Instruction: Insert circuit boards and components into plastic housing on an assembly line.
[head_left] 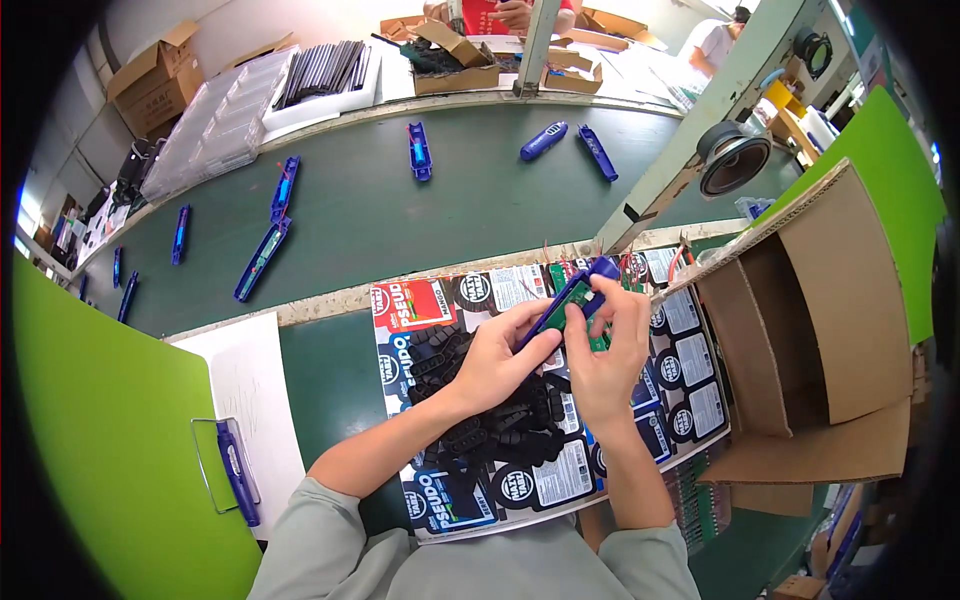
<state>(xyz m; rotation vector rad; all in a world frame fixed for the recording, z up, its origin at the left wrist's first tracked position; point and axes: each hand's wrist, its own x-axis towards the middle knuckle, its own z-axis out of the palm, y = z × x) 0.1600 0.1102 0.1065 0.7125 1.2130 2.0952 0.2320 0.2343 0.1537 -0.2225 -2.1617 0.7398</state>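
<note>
A narrow blue plastic casing (604, 268) is tilted above the middle of my work surface, with a green circuit board (574, 296) along its open side. Gripping the casing's lower end is my left hand (492, 356), its thumb beside the board. My right hand (612, 352) is closed at the upper part, thumb and fingertips pinching at the board; they partly hide it. Beneath my hands, a heap of small black plastic parts (522, 428) lies on a sheet covered in printed labels (560, 482). More green boards show just behind my right fingers.
A green belt (350, 215) runs beyond my bench, carrying several blue casings (263, 260). An open cardboard box (765, 340) stands at right. A metal post (690, 120) bears a round speaker (735, 160). Green panels flank both sides; a blue tool (238, 475) hangs left. Another person sits opposite.
</note>
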